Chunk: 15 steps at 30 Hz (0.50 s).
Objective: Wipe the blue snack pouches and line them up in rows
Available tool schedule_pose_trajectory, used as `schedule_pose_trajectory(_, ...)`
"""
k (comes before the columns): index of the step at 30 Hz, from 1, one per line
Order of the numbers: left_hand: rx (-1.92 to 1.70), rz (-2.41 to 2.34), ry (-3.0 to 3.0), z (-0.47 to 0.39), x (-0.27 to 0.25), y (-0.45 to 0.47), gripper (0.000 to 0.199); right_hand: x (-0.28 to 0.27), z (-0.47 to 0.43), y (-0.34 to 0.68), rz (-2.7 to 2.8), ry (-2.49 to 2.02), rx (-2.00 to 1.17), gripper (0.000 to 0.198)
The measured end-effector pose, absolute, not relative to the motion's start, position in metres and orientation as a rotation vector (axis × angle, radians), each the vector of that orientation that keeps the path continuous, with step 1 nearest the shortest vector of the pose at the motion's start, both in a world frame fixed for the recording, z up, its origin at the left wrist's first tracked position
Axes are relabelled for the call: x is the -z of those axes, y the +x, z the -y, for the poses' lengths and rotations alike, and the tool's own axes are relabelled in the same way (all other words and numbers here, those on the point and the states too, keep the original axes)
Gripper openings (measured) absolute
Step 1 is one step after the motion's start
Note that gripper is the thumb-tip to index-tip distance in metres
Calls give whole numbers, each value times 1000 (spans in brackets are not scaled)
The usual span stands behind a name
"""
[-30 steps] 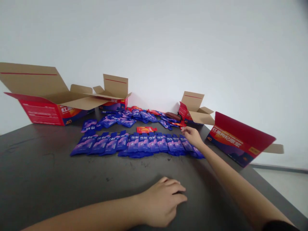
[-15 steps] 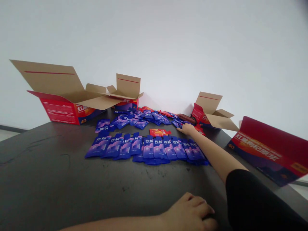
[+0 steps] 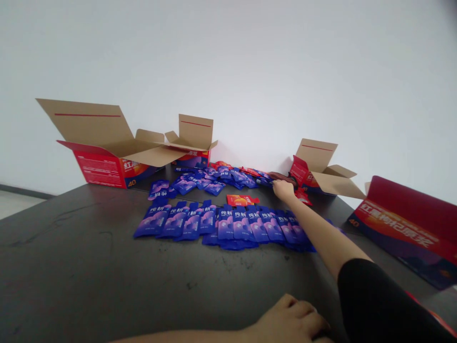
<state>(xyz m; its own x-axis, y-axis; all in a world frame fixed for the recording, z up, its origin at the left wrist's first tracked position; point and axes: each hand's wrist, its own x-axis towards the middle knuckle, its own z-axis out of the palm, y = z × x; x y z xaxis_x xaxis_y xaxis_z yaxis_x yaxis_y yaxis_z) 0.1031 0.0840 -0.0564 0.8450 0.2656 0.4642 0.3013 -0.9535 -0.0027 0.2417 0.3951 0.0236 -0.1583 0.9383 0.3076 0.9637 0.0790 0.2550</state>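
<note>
My right hand (image 3: 284,190) reaches far over the table, its fingers closed on blue sachets (image 3: 263,181) that show almost edge-on at its left. How many it grips I cannot make out. My left hand (image 3: 291,320) rests on the near part of the table, fingers apart and slightly bent, holding nothing. Between the hands lies an overlapping row of blue-purple sachets (image 3: 243,224), printed sides up. Just behind the row is a single red-orange sachet (image 3: 240,200). A loose heap of blue sachets (image 3: 214,187) spreads to the left of my right hand.
Two opened cartons stand at the left, a large one (image 3: 100,167) and a smaller one (image 3: 200,158) behind it. On the right are another opened carton (image 3: 299,167) and a nearer red-and-blue one (image 3: 400,228). A dark brown object (image 3: 282,176) and red sachets (image 3: 303,196) lie near my right hand.
The blue sachets at my right hand have come up off the table and turned edge-on in its grip. My left hand stays on the table. The whole view has shifted slightly.
</note>
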Motion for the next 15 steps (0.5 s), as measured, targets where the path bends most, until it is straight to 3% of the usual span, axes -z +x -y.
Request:
schedule_pose_trajectory(10,750,420,-3048,-80,47,94,26,-90,-362,263,1841,-1907,636,42)
schedule_pose_trajectory(15,985,670,-3059,-71,9,80,15,-121,-269,288,1709,-1339,578,34)
